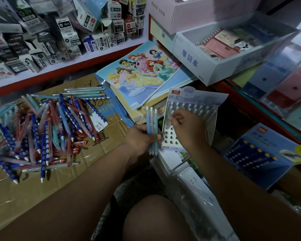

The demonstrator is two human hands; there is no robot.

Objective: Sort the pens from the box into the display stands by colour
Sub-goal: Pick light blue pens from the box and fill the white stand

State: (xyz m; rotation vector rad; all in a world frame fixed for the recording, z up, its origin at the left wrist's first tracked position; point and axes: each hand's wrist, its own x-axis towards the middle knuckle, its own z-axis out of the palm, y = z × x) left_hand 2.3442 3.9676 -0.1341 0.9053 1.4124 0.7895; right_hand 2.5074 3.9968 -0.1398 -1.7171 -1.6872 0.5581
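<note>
My left hand (142,136) grips a small bunch of pale pens (151,124), blue, pinkish and teal, held upright. My right hand (186,127) pinches the top of a pen (168,125) standing in the pale display stand (195,100), just above its empty holes (169,136). Several pens fill the stand's back rows. A loose heap of pens (47,126), blue with white dots, red and light blue, lies on the flattened cardboard box (42,185) at the left. A second blue stand (257,157) with yellow-tipped pens sits at the right.
A princess picture book (139,73) tops a stack of books behind the stand. Shelves with small stationery boxes (59,35) rise at the back left. A pale blue notebook box (233,47) sits at the upper right. My knee (155,220) is below.
</note>
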